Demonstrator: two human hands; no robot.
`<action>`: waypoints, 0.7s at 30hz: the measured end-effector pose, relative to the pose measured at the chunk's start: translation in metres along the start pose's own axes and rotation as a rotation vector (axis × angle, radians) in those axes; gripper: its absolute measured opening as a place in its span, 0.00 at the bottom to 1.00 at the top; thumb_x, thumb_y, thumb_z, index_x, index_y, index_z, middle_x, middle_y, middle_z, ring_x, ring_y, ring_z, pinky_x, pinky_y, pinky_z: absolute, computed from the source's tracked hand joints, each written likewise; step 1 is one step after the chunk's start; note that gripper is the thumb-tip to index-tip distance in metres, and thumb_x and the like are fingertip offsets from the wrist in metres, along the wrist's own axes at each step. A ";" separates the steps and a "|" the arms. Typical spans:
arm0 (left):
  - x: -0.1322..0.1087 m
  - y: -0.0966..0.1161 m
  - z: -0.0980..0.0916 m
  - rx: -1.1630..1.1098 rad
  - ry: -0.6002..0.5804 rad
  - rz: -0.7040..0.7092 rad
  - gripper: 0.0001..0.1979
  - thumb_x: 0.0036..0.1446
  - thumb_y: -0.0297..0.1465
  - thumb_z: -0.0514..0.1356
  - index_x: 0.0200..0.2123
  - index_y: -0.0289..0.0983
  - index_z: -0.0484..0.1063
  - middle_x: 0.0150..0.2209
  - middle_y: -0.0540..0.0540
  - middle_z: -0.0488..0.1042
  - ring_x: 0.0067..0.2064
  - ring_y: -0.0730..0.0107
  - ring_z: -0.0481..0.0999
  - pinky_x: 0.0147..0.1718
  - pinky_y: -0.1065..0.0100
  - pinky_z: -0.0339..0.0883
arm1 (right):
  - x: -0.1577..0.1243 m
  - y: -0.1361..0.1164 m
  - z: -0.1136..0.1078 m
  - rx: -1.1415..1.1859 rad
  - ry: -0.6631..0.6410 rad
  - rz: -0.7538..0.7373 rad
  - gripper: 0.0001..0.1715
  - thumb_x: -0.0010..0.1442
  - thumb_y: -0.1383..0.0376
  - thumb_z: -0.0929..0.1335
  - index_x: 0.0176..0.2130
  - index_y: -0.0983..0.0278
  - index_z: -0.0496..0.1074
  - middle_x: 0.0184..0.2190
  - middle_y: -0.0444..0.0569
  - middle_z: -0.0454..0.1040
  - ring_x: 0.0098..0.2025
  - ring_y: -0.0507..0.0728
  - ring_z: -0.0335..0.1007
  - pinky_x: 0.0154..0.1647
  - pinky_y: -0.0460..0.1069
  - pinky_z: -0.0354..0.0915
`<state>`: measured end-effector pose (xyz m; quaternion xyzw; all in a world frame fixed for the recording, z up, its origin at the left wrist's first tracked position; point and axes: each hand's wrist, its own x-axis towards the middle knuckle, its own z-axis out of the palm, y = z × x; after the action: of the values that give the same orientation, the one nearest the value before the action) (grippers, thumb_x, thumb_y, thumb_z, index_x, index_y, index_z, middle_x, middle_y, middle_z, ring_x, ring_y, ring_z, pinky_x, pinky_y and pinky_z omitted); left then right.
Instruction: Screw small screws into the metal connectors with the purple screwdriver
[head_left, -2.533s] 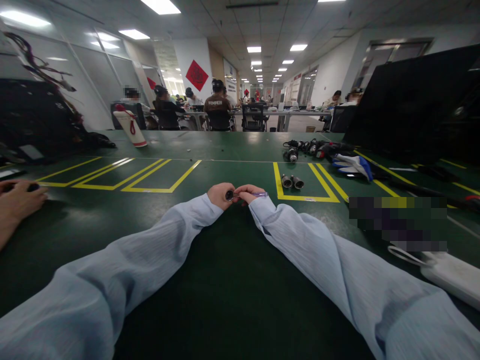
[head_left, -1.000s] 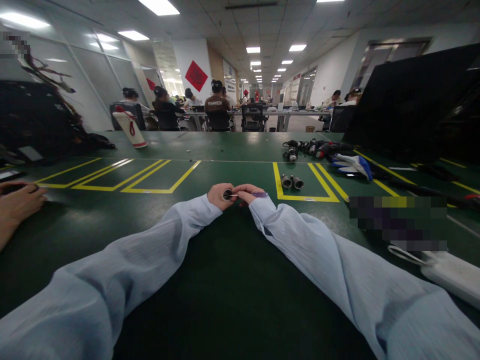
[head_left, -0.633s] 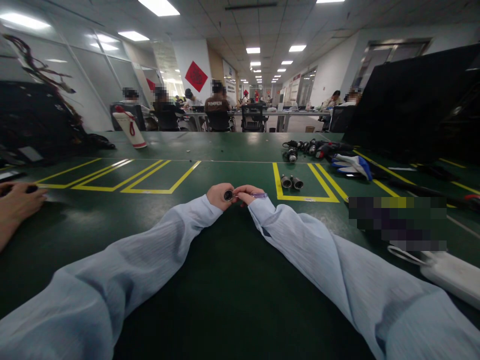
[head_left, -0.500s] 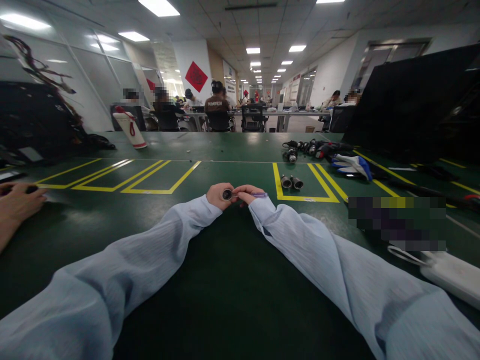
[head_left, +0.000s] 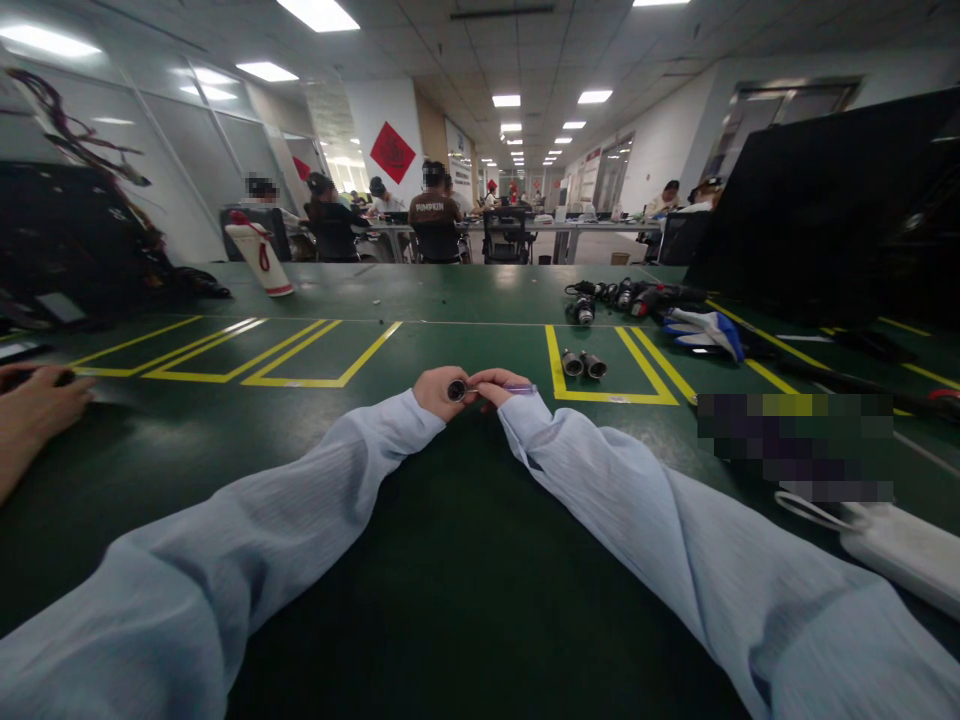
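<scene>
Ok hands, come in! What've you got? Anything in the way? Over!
Left hand holding round metal part. Right hand holding purple-handled tool, shaft toward that part. Two metal pieces off right, not in the way.

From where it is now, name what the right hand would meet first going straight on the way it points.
Most likely the left hand, gripping a round metal part: the right hand points that way. Whether the two hands already touch is unclear.

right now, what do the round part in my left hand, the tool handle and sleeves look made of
Round part: probably metal, its rim silvery and shiny. Tool handle: likely smooth plastic, purple and slightly glossy, though too small to be sure. Sleeves: seemingly cloth, matte, with soft creases.
</scene>
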<state>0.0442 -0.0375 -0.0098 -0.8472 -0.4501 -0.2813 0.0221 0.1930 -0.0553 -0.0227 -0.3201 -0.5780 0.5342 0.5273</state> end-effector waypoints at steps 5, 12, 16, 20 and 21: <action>0.000 0.001 0.000 0.099 -0.001 0.042 0.05 0.41 0.31 0.57 0.23 0.35 0.68 0.23 0.47 0.70 0.27 0.70 0.70 0.26 0.72 0.61 | -0.001 0.000 0.003 -0.022 0.008 0.032 0.07 0.47 0.72 0.64 0.27 0.65 0.71 0.18 0.41 0.71 0.22 0.46 0.67 0.18 0.39 0.61; 0.002 -0.009 0.005 -0.061 0.025 0.013 0.10 0.40 0.36 0.59 0.22 0.35 0.67 0.21 0.50 0.69 0.24 0.73 0.68 0.23 0.73 0.60 | 0.002 -0.001 0.000 0.018 -0.040 0.080 0.07 0.47 0.72 0.65 0.28 0.64 0.71 0.22 0.42 0.73 0.26 0.48 0.69 0.20 0.40 0.64; 0.002 -0.009 0.004 -0.162 0.039 0.002 0.13 0.40 0.40 0.58 0.20 0.34 0.66 0.19 0.50 0.68 0.22 0.74 0.66 0.21 0.74 0.59 | 0.001 0.000 0.001 0.064 -0.037 0.053 0.07 0.47 0.70 0.64 0.29 0.64 0.71 0.22 0.42 0.72 0.27 0.49 0.69 0.20 0.41 0.64; 0.000 -0.006 0.002 -0.198 0.034 -0.020 0.13 0.41 0.39 0.57 0.21 0.34 0.66 0.18 0.51 0.67 0.21 0.76 0.65 0.20 0.75 0.58 | 0.000 0.001 0.002 0.107 -0.011 0.023 0.07 0.47 0.70 0.64 0.29 0.65 0.71 0.24 0.44 0.73 0.27 0.49 0.69 0.21 0.41 0.64; 0.000 -0.005 0.002 -0.182 0.032 -0.022 0.13 0.42 0.39 0.56 0.21 0.34 0.66 0.18 0.51 0.67 0.21 0.76 0.65 0.20 0.75 0.58 | -0.001 0.001 0.002 0.106 -0.003 0.021 0.07 0.47 0.70 0.64 0.29 0.65 0.71 0.25 0.44 0.73 0.27 0.49 0.69 0.20 0.40 0.64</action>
<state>0.0412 -0.0339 -0.0128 -0.8361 -0.4317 -0.3347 -0.0507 0.1912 -0.0562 -0.0238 -0.2971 -0.5462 0.5702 0.5369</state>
